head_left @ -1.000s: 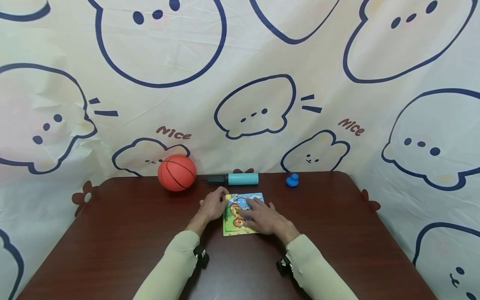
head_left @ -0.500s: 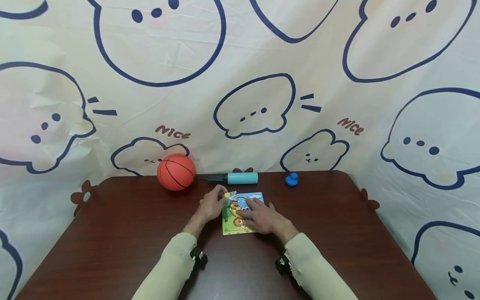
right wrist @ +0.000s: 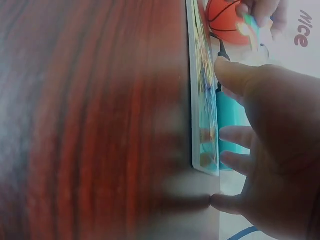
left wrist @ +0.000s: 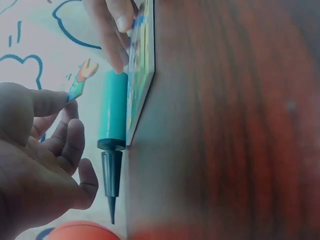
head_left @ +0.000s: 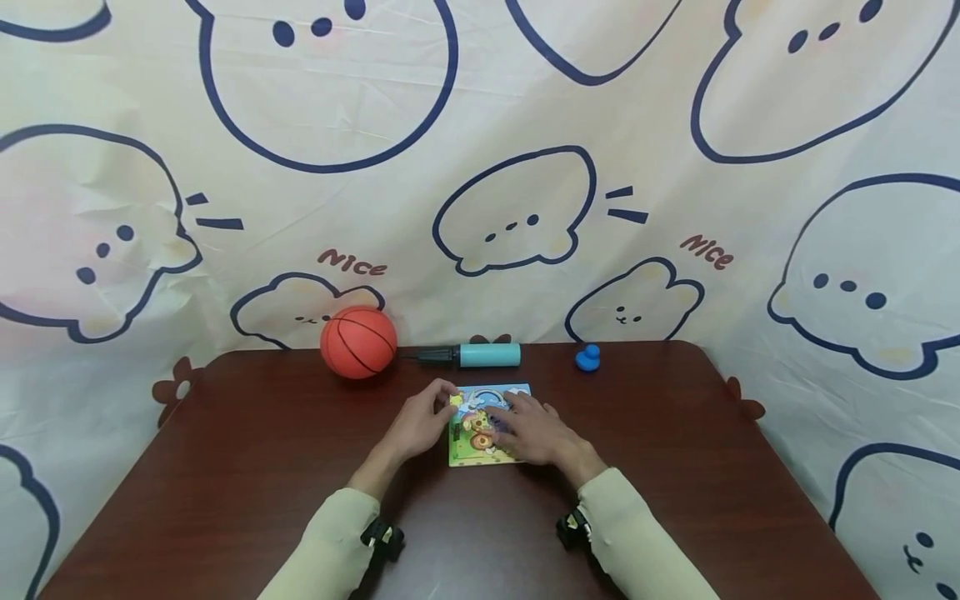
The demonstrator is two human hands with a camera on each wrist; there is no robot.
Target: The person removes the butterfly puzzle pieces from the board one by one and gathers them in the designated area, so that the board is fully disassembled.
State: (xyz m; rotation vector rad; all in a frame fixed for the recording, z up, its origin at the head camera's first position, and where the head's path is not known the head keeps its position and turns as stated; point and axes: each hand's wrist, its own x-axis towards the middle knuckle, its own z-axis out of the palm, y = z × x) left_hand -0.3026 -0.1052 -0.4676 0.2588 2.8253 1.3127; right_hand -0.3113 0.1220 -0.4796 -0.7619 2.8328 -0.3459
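We pinch one loose puzzle piece [left wrist: 76, 85] in our left hand [head_left: 422, 419]; our flat-fingered right hand [head_left: 534, 431] steadies the nearly complete jigsaw board [head_left: 474, 450].

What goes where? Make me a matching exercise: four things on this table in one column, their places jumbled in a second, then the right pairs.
Things:
1. orange rubber basketball
2. teal cylindrical air pump
3. small blue toy duck
4. colourful square picture puzzle board

Places:
A. under the right hand
B. far edge, right of the others
C. far edge, left of the others
D. far edge, between ball and duck

Pairs: 1-C, 2-D, 3-B, 4-A
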